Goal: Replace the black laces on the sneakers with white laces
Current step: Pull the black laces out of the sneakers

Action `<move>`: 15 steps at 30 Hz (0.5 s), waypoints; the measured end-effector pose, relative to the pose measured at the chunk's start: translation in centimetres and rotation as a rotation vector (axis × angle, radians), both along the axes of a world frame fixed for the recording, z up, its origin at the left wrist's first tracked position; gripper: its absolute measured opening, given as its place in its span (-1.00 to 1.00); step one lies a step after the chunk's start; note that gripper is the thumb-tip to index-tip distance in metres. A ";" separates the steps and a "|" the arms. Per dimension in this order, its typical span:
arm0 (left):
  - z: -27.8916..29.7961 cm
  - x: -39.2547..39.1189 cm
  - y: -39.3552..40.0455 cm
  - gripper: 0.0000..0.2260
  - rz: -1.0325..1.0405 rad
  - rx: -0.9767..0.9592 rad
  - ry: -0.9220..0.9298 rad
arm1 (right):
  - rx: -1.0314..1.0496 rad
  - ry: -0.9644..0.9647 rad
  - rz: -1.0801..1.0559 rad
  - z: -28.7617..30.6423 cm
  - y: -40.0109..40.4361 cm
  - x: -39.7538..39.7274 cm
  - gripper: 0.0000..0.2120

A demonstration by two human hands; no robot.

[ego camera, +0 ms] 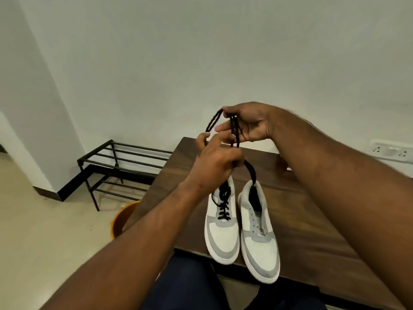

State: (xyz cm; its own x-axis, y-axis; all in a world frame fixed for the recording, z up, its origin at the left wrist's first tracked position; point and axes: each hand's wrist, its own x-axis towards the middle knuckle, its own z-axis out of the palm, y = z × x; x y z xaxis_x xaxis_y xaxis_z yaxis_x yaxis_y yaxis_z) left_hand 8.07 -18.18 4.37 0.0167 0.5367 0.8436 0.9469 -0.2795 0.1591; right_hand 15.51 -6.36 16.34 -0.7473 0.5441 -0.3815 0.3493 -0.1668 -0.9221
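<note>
Both hands, left [214,157] and right [248,124], grip the black lace [234,130]; I'd coil it evenly, keeping tension.

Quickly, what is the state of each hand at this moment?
Left hand: fingers curled round the black lace, gripping it.
Right hand: pinches the same black lace, folded into loops, above the sneakers.

White-grey sneakers [243,229], black lace [234,130]
</note>
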 end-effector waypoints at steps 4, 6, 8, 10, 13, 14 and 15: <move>-4.1 -4.1 -1.0 -0.90 0.138 0.059 0.215 | 0.137 0.092 -0.070 -0.8 -1.5 -5.0 -0.84; -5.6 -5.8 -2.2 -0.81 0.153 0.116 -0.062 | 0.214 0.085 -0.043 -1.5 -2.0 -7.5 -0.83; -5.6 -7.3 -3.3 -0.52 0.145 0.079 -0.609 | 0.313 0.055 0.020 -2.0 -2.7 -9.8 -0.82; -4.9 -10.2 -3.4 -0.18 0.081 -0.034 -1.061 | 0.430 0.003 0.109 -2.5 -3.7 -12.2 -0.82; -3.7 -15.0 -2.5 0.05 0.036 -0.220 -1.156 | 0.571 -0.048 0.221 -3.4 -5.6 -16.1 -0.83; -3.6 -16.2 -2.2 -0.04 -0.024 -0.242 -1.170 | 0.589 -0.020 0.221 -3.7 -6.1 -17.3 -0.82; -3.4 -16.5 -1.7 -0.24 -0.096 -0.239 -1.218 | 0.586 0.039 0.200 -3.7 -6.3 -17.9 -0.83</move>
